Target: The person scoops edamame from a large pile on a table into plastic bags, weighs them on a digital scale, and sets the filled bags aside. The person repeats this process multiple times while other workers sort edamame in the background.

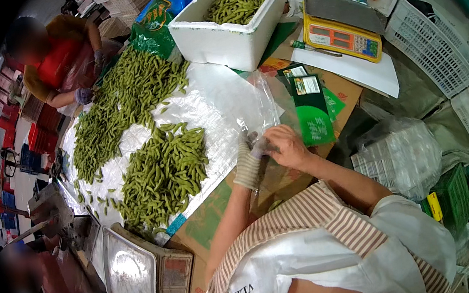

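My left hand (250,157), in a striped knit glove, and my bare right hand (284,146) meet over the table's near edge. Between them is thin clear plastic film or a bag (260,98), pinched by the fingers of both hands. To the left lies a heap of green soybean pods (163,178) on a silvery sheet (215,104), with a larger pile of pods (129,89) behind it. Green and black printed packets (313,114) lie just right of my hands. A white foam box (220,41) holding more pods stands beyond.
A yellow digital scale (343,41) stands at the back right, another scale (131,275) at the near left. White plastic baskets (430,45) and a bagged stack of trays (396,158) are on the right. A person in red (61,64) works across the pile; another person (62,276) is at lower left.
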### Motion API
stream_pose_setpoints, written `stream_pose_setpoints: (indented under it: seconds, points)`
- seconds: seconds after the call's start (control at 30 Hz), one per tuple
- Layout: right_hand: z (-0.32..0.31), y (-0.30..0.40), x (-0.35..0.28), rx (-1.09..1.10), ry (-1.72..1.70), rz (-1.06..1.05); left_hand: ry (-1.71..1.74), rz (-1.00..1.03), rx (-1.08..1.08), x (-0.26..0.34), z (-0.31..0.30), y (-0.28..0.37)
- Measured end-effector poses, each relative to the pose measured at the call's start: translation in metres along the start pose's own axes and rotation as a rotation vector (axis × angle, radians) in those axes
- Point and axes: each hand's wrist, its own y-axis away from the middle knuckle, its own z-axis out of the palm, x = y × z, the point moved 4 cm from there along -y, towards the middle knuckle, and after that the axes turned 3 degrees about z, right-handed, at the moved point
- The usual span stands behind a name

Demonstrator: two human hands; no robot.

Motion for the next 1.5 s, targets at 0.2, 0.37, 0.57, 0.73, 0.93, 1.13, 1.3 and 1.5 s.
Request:
stream_pose_setpoints:
  seconds: [0.2,0.37,0.57,0.73,0.93,1.13,1.3,1.5]
  points:
    - [-0.012,-0.006,0.047,-0.066,0.019,0.23,0.064,-0.1,0.249,-0.031,-0.054,-0.024]
    - [-0.006,0.034,0.099,-0.341,0.546,0.38,0.092,-0.016,0.384,-0.013,-0.068,-0.017]
    - [-0.018,0.013,0.158,-0.369,0.525,0.24,-0.105,0.103,0.476,0.018,-0.112,-0.007]
    - [-0.042,-0.037,0.182,-0.62,0.471,0.293,-0.585,0.16,0.416,0.018,-0.12,0.0]
    - [-0.021,-0.069,0.103,-0.323,-0.023,0.393,-0.415,0.037,0.324,0.005,-0.093,0.0]
    - [0.062,-0.022,0.053,-0.076,0.237,0.172,-0.131,-0.1,0.325,-0.006,-0.083,0.001]
    - [0.047,-0.026,0.117,0.15,-0.393,0.472,-0.581,0.01,0.295,-0.008,-0.096,-0.009]
    - [-0.003,-0.043,0.114,0.096,-0.294,0.423,-1.176,0.291,0.239,-0.001,-0.091,-0.018]
